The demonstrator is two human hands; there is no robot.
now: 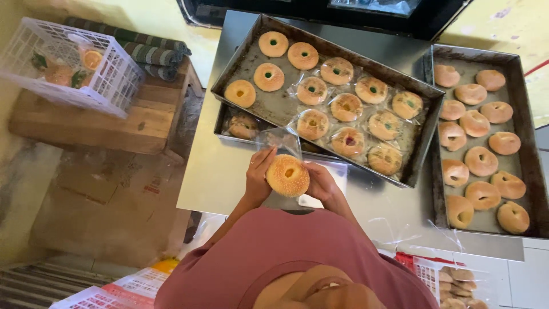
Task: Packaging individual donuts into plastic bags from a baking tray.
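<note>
A round golden pastry (287, 175) with a small filled centre sits between both my hands, just above the steel table (217, 166). My left hand (259, 174) grips its left side and also pinches a clear plastic bag (278, 140) that stands up behind the pastry. My right hand (323, 182) cups the pastry's right side. Directly beyond my hands is a dark metal tray (273, 107) holding pastries, several of them wrapped in clear bags.
A second tray (526, 114) of plain unwrapped pastries lies at the right. Another tray (226, 123) sits under the middle one. A white plastic basket (68, 63) rests on a wooden stool at the left, and a crate of pastries (452, 280) stands at the lower right.
</note>
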